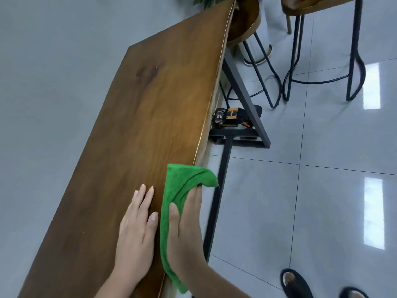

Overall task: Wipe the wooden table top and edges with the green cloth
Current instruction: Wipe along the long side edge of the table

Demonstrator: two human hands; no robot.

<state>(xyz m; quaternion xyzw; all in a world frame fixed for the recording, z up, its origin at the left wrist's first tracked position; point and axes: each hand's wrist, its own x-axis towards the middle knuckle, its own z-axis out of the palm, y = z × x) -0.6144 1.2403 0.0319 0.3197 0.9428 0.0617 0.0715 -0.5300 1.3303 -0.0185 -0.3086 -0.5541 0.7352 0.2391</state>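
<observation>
**Cloth on the table's right edge**

Grey glossy floor tiles (322, 201) surround us, with a plain grey wall on the left. We look down along a long wooden table (129, 125), bare apart from our hands and the cloth.

Left hand (135, 231): flat on the table top, palm down, fingers straight and close together, gripping nothing. It lies just beside the cloth.

Right hand (187, 237): pressed on the green cloth (174, 201) at the table's right edge. The thumb lies on top of the cloth; the fingers curl over the edge with cloth folded around them, so the hand is clamped on the cloth. We cannot see the fingertips.

Cloth: draped over the near right edge, part on the top, part hanging down the side.

Under the table: a dark metal frame (242, 91) with a low shelf holding a black and orange object (232, 117); we cannot tell what it is.

Beyond: two stools (322, 61) with black legs, and leaves (206, 1) at the table's far end. A foot in a black sandal (294, 282) stands on the tiles at lower right.
</observation>
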